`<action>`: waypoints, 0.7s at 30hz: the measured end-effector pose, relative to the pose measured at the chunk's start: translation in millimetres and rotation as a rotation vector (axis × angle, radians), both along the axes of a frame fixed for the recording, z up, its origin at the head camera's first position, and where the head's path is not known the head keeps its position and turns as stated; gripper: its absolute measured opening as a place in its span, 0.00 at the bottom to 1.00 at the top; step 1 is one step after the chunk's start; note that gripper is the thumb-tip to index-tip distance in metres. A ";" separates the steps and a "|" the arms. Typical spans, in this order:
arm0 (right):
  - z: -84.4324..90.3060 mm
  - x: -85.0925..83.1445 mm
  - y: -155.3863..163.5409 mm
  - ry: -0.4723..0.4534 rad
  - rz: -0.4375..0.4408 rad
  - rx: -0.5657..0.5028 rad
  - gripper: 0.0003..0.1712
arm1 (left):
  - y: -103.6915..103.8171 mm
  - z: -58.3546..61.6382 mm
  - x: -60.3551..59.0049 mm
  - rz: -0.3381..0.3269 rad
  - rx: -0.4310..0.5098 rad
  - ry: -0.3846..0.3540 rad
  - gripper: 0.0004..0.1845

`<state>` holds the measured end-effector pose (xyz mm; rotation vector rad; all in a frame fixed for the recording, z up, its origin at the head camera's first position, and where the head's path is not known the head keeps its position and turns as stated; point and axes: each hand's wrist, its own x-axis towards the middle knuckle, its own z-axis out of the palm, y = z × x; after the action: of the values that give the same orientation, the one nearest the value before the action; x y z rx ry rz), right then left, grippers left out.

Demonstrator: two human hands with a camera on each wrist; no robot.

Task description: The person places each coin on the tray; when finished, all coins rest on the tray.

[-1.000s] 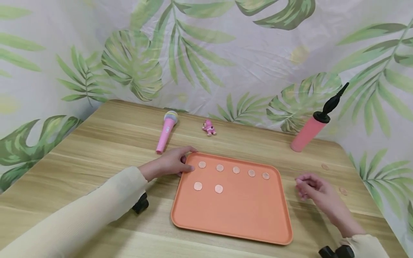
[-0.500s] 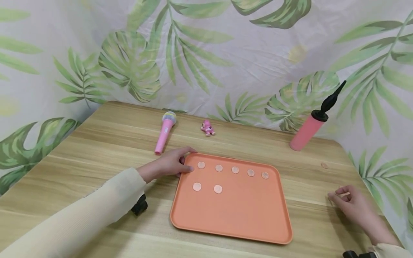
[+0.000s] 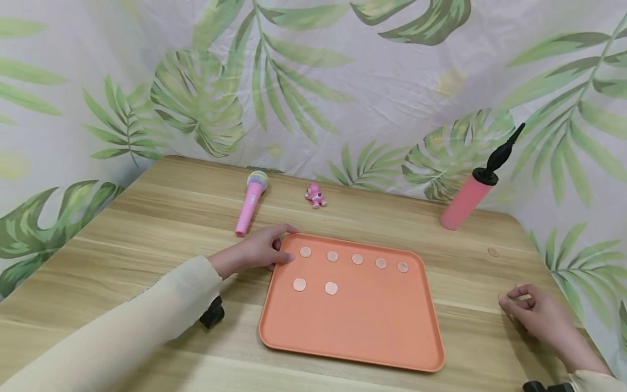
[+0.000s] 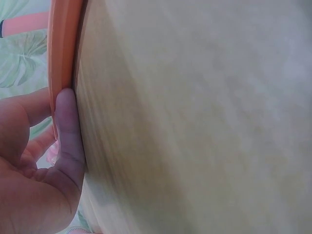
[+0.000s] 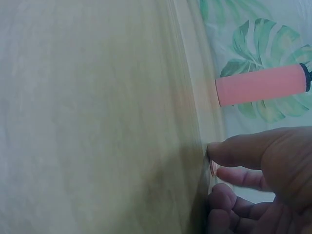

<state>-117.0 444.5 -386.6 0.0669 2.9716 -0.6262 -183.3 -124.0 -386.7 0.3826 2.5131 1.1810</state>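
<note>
Pinching a coin point(image 5: 213, 168) off the bench point(image 3: 147, 228) at the tray's point(image 3: 352, 332) 3 o'clock, the right hand point(image 3: 536, 313) curled thumb and fingers round it; a steady edge-lift would serve best. Left hand point(image 3: 257, 249) clamped the tray's 10 o'clock corner, thumb over the rim. Seven coins point(image 3: 332, 256) lay inside; one spare coin point(image 3: 493, 252) sat at 2 o'clock.

Table point(image 3: 147, 228) light wood-grain, smooth, slight sheen. Orange tray point(image 3: 352, 326) matt plastic. Coins point(image 3: 331, 288) on it coppery metal, dull. Toy microphone point(image 3: 250, 201) glossy pink plastic. Air pump point(image 3: 470, 198) pink plastic body, black top. Backdrop point(image 3: 313, 81) leaf-print cloth, creased. Sleeve point(image 3: 122, 332) cream ribbed knit.
</note>
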 end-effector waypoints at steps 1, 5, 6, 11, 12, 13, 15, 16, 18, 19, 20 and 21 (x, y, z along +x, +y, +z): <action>-0.1 0.1 -0.1 0.004 0.003 0.002 0.26 | 0.0 -0.1 -0.1 -0.001 -0.001 -0.001 0.31; -1.1 -0.2 -1.0 0.011 0.005 -0.001 0.23 | 0.2 -0.7 -0.5 0.001 -0.005 0.003 0.31; -1.6 -0.3 -1.4 0.015 0.003 0.000 0.23 | 0.3 -0.7 -0.5 0.002 -0.008 0.003 0.31; -3.4 -0.6 -2.4 0.052 -0.002 0.001 0.20 | 0.3 -0.4 -0.2 0.006 -0.011 0.003 0.31; -3.6 -0.5 -2.5 0.055 -0.004 0.001 0.20 | 0.3 -0.5 -0.2 0.005 -0.011 0.003 0.31; -3.6 -0.5 -2.4 0.056 -0.006 -0.003 0.20 | 0.3 -0.5 -0.2 0.005 -0.010 0.003 0.31; -3.9 0.4 -2.6 0.060 -0.011 -0.004 0.20 | 0.2 -0.6 -0.4 0.003 -0.010 0.006 0.31; -4.6 1.0 -3.0 0.072 -0.014 -0.012 0.19 | 0.2 -0.6 -0.4 0.002 -0.011 0.009 0.31; -6.3 1.8 -3.2 0.093 -0.014 -0.029 0.18 | 0.1 -0.5 -0.2 0.001 -0.010 0.011 0.30; -7.0 2.5 -3.7 0.105 -0.011 -0.041 0.17 | 0.1 -0.3 -0.1 0.002 -0.009 0.012 0.30; -7.6 3.5 -4.3 0.114 -0.009 -0.052 0.16 | 0.0 -0.2 -0.1 0.002 -0.009 0.011 0.30; -7.7 4.5 -4.9 0.115 -0.007 -0.067 0.16 | 0.0 0.0 0.1 0.004 -0.007 0.009 0.30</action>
<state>-112.5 439.6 -394.3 0.0373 3.0580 -0.7546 -183.2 -123.9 -386.8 0.3829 2.5263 1.1746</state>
